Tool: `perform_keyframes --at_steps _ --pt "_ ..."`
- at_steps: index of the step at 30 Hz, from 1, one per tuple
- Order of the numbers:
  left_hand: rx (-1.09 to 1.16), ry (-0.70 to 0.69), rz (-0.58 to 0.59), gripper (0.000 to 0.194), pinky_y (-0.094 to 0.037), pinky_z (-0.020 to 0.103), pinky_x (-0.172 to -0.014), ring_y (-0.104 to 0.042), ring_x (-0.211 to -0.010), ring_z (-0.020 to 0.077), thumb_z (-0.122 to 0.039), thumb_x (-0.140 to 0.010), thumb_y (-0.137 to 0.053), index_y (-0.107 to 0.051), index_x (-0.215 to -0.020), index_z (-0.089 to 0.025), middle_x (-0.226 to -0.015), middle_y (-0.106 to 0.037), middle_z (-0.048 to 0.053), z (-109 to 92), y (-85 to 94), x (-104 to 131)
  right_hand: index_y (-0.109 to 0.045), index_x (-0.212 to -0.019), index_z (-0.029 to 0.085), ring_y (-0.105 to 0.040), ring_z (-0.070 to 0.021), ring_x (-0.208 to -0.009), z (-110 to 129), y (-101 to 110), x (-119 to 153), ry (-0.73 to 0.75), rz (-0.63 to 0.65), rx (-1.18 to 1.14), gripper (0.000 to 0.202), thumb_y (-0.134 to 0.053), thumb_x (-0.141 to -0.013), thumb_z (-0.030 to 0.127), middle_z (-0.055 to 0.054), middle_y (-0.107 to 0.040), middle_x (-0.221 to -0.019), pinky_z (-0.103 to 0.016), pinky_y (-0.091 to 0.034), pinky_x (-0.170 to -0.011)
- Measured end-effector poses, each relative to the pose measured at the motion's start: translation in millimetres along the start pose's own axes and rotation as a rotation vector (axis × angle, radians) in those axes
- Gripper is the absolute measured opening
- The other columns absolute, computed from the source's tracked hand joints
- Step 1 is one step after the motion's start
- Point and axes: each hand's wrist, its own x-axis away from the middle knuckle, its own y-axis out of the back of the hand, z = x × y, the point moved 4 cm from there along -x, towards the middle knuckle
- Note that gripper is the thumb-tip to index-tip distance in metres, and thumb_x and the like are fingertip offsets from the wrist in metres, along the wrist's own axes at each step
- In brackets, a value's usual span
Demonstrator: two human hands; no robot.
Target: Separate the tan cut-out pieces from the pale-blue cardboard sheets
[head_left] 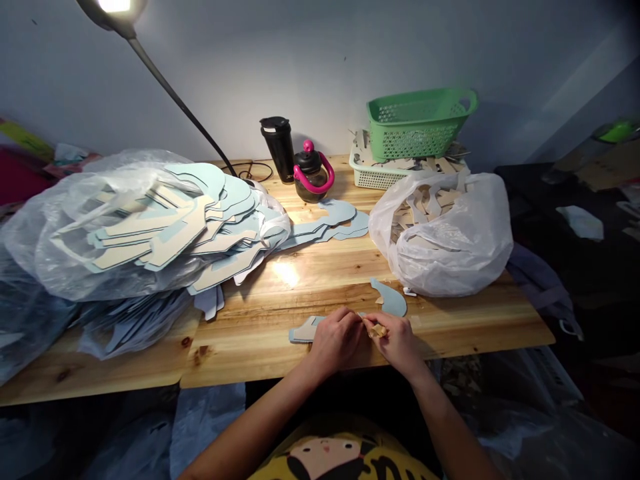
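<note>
My left hand (pixel 337 338) is closed on a light-blue flat cutout with a beige layer (pixel 303 331), near the table's front edge; its fingers cover the cutout's right part. Close beside it, my right hand (pixel 397 339) is closed, with a small crumpled tan scrap (pixel 379 331) held in its fingers. The thumbs and fingertips of both hands nearly meet, and what lies between them is too small to make out. Just beyond the right hand rests a curved light-blue piece (pixel 393 300) on the wooden table (pixel 330 267).
A clear plastic bag (pixel 45 247) full of blue and beige cutouts fills the left side. Several blue pieces (pixel 340 215) lie behind. At right stands a white bag (pixel 460 260) of beige scraps. Further back are a black tumbler (pixel 279 150), a pink-handled pot (pixel 311 175), a green basket (pixel 417 127) and a lamp (pixel 170 90).
</note>
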Motion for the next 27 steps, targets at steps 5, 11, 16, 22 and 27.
perform_keyframes --at_steps 5,11,16,22,27 --pt "0.029 0.015 -0.001 0.021 -0.039 0.023 -0.064 -0.055 -0.072 0.012 -0.025 -0.095 -0.046 -0.062 -0.086 -0.015 -0.084 -0.059 0.004 2 -0.2 0 -0.07 -0.09 0.016 -0.063 -0.012 -0.077 5 1 1 0.021 0.026 -0.01 0.024 -0.048 -0.095 0.024 -0.004 -0.069 -0.087 -0.021 -0.042 -0.069" --pt "0.017 0.018 -0.011 0.013 -0.036 0.021 -0.063 -0.053 -0.07 0.0106 -0.017 -0.087 -0.054 -0.062 -0.077 -0.016 -0.081 -0.058 0.003 1 -1.0 -1 -0.071 -0.093 0.015 -0.062 -0.0135 -0.078 9 1 5 0.042 0.058 0.017 0.026 -0.045 -0.093 0.018 -0.006 -0.067 -0.085 -0.022 -0.042 -0.071" --pt "-0.011 0.015 -0.007 0.016 -0.032 0.02 -0.058 -0.049 -0.064 0.0087 -0.017 -0.086 -0.055 -0.061 -0.072 -0.015 -0.077 -0.058 0.002 1 -2.8 -1 -0.071 -0.091 0.016 -0.062 -0.0134 -0.077 7 0 4 0.023 0.051 -0.028 0.025 -0.047 -0.087 0.014 -0.006 -0.068 -0.084 -0.021 -0.043 -0.07" --pt "0.001 0.016 -0.019 0.016 -0.033 0.022 -0.059 -0.05 -0.064 0.0097 -0.019 -0.088 -0.052 -0.059 -0.074 -0.015 -0.075 -0.056 0.002 0 -1.5 0 -0.07 -0.084 0.016 -0.062 -0.0103 -0.072 0 -2 1 0.014 -0.019 -0.02 0.016 -0.055 -0.087 0.018 -0.002 -0.068 -0.081 -0.019 -0.042 -0.068" --pt "0.06 0.06 -0.021 0.018 -0.038 0.024 -0.065 -0.054 -0.07 0.012 -0.028 -0.092 -0.049 -0.059 -0.083 -0.016 -0.08 -0.058 0.004 0 -0.1 0 -0.069 -0.084 0.016 -0.062 -0.0099 -0.073 -1 -4 2 0.024 -0.035 -0.003 0.014 -0.055 -0.086 0.017 -0.001 -0.067 -0.082 -0.019 -0.042 -0.069"
